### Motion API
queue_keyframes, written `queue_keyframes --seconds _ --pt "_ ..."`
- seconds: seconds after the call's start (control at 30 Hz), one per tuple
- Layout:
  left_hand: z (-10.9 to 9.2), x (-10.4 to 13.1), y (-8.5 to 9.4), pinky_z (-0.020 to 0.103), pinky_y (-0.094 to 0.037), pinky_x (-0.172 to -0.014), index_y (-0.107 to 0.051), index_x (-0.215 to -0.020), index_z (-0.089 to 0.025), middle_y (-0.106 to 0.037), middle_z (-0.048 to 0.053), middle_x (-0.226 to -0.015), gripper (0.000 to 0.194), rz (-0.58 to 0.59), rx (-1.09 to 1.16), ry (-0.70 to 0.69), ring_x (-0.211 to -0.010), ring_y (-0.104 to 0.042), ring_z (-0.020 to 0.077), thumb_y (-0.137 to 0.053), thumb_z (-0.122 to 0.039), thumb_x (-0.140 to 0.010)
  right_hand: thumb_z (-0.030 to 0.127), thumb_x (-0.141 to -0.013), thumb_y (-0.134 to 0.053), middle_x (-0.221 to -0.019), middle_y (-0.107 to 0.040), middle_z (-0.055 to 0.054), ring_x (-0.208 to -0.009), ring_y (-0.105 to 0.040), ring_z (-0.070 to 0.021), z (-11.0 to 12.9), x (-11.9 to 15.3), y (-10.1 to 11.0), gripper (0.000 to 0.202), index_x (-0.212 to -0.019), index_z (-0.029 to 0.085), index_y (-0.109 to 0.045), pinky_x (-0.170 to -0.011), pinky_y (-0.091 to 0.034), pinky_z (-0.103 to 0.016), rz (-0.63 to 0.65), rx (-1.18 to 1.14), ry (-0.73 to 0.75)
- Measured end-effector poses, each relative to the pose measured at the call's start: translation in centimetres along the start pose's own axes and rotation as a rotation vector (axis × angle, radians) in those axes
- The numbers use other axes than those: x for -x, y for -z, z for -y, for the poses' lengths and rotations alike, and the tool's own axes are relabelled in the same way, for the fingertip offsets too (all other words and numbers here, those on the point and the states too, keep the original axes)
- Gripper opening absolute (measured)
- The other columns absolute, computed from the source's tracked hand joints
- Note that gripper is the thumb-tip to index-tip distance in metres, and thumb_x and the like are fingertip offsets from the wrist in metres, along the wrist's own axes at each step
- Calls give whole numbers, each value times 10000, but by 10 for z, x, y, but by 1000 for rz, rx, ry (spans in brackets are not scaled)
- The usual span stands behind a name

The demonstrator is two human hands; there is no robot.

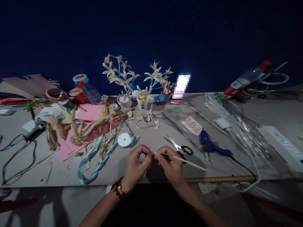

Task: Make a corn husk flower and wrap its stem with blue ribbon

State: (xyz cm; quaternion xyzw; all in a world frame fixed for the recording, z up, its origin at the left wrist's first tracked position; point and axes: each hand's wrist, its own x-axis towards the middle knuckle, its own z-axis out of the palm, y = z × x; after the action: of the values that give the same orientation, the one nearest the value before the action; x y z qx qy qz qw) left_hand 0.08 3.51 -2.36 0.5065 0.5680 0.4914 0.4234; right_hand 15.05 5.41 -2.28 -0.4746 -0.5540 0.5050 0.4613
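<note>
My left hand and my right hand are close together above the table's front edge. A thin pale strip runs from between their fingertips out to the right, past my right hand. Left thumb and index finger pinch its inner end. The right fingertips also close on the strip beside a small whitish bit. Black-handled scissors lie just beyond my right hand. A spool of light blue ribbon is beyond my left hand, its ribbon trailing toward the front edge.
Dried husks lie on pink paper at left. Pale flowers on blue stems stand in cups at the back. A blue glue gun, metal wires, a ruler and a power strip lie at right.
</note>
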Motion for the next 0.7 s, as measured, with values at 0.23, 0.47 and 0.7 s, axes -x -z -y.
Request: queue_keyframes --seconds 0.23,0.47,0.7 --pt "-6 -6 8 300 -467 -721 -615 -737 -221 -687 12 -739 94 -115 -243 -121 -737 -636 192 -636 -172 -814 332 -892 -673 -572 -611 18 -512 -533 -126 -3 -1 -2 240 -688 210 -643 -512 -422 -241 -39 -38 23" --pt "29 -24 62 319 -529 -755 -706 -876 -191 -743 43 -834 158 -475 -223 -118 -790 -685 204 -659 -341 -876 322 -857 -722 -583 -611 27 -512 -531 -105 -9 -11 17 247 -661 197 -639 -481 -408 -213 -150 -279 -33" --pt "13 -21 113 469 -497 -965 -633 -1254 -174 -657 162 -1263 403 -684 -749 -384 -1168 -609 312 -681 -331 -886 327 -826 -766 -595 -621 31 -512 -531 -95 -9 -16 15 218 -689 194 -659 -487 -414 -205 -62 -366 -106"
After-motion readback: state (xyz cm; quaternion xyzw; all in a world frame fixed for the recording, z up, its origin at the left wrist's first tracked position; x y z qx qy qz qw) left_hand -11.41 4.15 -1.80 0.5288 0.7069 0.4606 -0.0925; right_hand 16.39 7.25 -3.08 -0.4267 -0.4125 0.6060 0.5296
